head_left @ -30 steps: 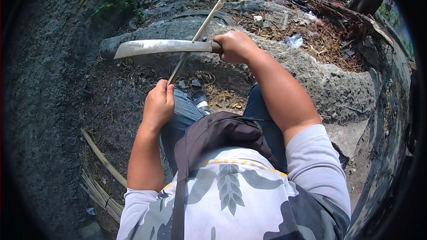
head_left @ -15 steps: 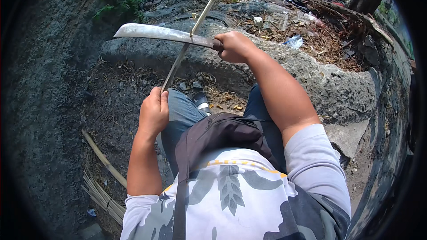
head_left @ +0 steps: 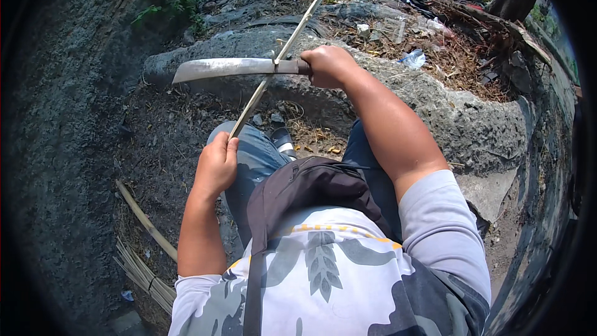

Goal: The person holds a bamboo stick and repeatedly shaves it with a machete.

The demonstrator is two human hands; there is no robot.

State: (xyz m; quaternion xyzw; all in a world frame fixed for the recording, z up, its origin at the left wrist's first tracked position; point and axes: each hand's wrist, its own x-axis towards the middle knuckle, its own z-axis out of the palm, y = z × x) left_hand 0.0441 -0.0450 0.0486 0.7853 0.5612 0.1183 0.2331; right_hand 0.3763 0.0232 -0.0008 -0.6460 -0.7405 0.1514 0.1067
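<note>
My right hand [head_left: 329,67] is wrapped round the dark handle of a machete [head_left: 217,68], its broad blade pointing left. The blade crosses a thin split strip of wood or bamboo [head_left: 254,101] close to the handle, and a small pale shaving [head_left: 273,56] stands up at that spot. The strip's lower end is gripped in my left hand [head_left: 216,163], thumb on top, above my left knee. From there it slants up and away to the right, its far end free in the air.
A rough stone ledge [head_left: 410,96] runs across in front of me, with plastic litter [head_left: 413,58] and dry twigs beyond. A longer pole [head_left: 144,219] and a tied bundle of thin sticks [head_left: 146,280] lie at lower left. A rough wall [head_left: 56,149] rises on the left.
The strip's far end has come down and nearer. The machete's tip has dropped and shifted right, with its blade turned flatter to view. My left hand has moved slightly down.
</note>
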